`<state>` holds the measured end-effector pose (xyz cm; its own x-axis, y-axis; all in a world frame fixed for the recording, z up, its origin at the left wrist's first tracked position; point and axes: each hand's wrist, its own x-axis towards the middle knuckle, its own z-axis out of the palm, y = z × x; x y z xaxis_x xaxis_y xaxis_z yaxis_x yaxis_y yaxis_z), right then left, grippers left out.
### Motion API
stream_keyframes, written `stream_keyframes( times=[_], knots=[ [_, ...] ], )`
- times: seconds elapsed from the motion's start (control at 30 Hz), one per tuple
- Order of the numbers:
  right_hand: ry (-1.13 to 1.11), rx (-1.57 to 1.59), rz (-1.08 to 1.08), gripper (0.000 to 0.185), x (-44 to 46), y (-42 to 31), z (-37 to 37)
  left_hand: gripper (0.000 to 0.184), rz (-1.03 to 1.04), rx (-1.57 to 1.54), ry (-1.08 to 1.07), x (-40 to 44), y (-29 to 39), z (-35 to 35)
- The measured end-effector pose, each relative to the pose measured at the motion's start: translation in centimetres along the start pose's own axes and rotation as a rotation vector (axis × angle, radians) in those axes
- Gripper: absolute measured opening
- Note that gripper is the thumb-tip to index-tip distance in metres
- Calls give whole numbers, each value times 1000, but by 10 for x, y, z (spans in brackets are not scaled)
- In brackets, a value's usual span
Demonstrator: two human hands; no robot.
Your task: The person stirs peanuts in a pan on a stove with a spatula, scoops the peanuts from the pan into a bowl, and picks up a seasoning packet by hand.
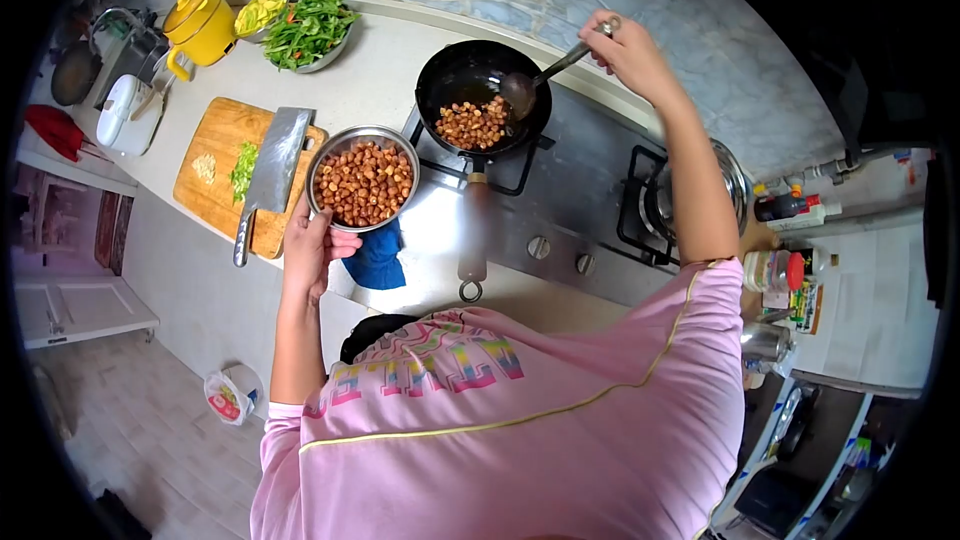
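While the right hand (pixel 622 52) is closed around the handle of a ladle (pixel 518 96), its head resting in the wok (pixel 450 65) beside reddish-brown nuts (pixel 470 126), the left hand (pixel 310 245) is clamped on a nut-filled steel bowl (pixel 366 130). The wok stands on the gas stove (pixel 600 180); the bowl is between wok and cutting board (pixel 205 130).

Left end of table (pixel 375 90): yellow lidded pot (pixel 197 28), white appliance (pixel 122 120) beside it. Cleaver (pixel 279 155) lying across wooden cutting board (pixel 212 202). Red-lidded jar (pixel 768 271), far right. White plastic bag (pixel 232 396), lower left.
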<state>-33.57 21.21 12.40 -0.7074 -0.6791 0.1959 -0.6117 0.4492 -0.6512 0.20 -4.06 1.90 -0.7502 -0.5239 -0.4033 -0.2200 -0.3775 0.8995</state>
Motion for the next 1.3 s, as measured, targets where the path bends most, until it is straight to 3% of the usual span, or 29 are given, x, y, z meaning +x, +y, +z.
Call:
stream_keyframes(
  times=[0.33, 0.63, 0.93, 1.1, 1.17, 1.3],
  knots=[
    [-202, 163, -11, 17, 23, -48, 43, 43, -25, -3, 14, -2, -7, -8],
    [-142, 66, -231, 19, 37, -73, 61, 45, -27, -22, 9, 0, -10, -11],
    [-190, 204, -83, 16, 38, -68, 61, 46, -32, -44, 7, 1, -11, -12],
    [-96, 509, 143, 15, 31, 24, 43, 41, -16, -49, 32, -2, -7, -7],
    [11, 797, 373, 16, 7, 63, 51, 42, -7, -59, 49, -3, -6, -7],
    [100, 1064, 428, 14, -27, 105, 81, 42, -27, -44, 53, 2, -8, -10]
  ],
)
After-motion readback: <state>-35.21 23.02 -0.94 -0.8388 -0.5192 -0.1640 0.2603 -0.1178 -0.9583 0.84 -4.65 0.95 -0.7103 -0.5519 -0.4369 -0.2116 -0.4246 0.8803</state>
